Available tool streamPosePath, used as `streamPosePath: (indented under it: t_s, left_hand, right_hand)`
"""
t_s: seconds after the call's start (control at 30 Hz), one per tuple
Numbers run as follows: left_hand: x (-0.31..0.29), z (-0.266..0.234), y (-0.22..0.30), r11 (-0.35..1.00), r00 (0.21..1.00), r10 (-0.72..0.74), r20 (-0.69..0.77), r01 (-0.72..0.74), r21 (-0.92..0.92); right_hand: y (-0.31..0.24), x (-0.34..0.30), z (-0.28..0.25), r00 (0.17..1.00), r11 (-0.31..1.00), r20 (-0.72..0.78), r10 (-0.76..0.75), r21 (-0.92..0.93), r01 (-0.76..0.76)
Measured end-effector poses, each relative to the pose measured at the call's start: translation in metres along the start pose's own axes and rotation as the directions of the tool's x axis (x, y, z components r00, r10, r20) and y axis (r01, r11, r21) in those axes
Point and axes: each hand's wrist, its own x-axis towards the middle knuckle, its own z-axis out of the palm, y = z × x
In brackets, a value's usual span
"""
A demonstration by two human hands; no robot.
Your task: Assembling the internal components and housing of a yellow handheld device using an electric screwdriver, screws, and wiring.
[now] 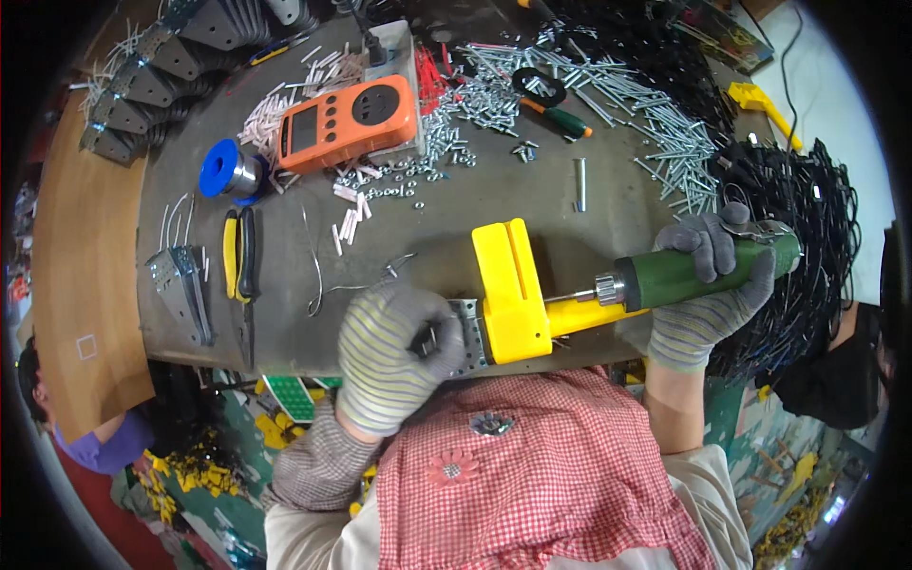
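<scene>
My right hand (708, 275), in a grey striped glove, wraps round a green electric screwdriver (674, 275). Its bit points left and reaches the side of a yellow plastic handle (508, 294). My left hand (399, 351), gloved alike, is curled closed at the near table edge. It grips a grey metal bracket (469, 332) with small holes, which meets the left side of the yellow handle. The palm and fingers hide most of that bracket. Just beyond my left hand, thin wires (356, 285) lie on the table.
Yellow-black pliers (239, 252), a loose bracket (180, 290) and a blue solder spool (223, 171) lie left. An orange meter (347, 122) stands behind, near scattered nuts. Long screws (674, 157) pile up at the back right, beside bundled black cables (817, 228).
</scene>
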Motion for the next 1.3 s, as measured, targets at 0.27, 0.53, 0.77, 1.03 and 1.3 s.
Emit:
streamPosePath:
  t_s: [0.27,0.53,0.77,1.03,1.3]
  left_hand:
    - [-0.006,0.014,-0.005,0.993,0.992,0.113,-0.052,-0.111,0.034]
    - [-0.005,0.015,-0.009,0.994,0.994,0.109,-0.001,-0.109,-0.025]
    - [-0.005,0.009,-0.008,0.989,0.999,-0.002,0.044,0.008,-0.151]
    - [-0.006,0.007,-0.011,0.997,0.996,0.056,0.063,-0.053,-0.055]
    - [-0.009,0.01,-0.012,0.998,0.996,0.069,0.05,-0.069,-0.014]
  right_hand:
    - [0.001,0.001,0.001,1.0,0.999,-0.001,-0.001,0.033,0.001]
    - [0.004,0.003,0.002,0.999,0.995,0.05,0.011,0.095,-0.016]
    - [0.003,0.002,0.003,1.0,1.0,0.024,-0.014,0.021,0.013]
    - [0.004,0.001,0.005,1.0,1.0,0.001,0.002,0.007,-0.002]
    - [0.004,0.003,0.002,0.999,0.998,0.032,0.008,0.068,-0.01]
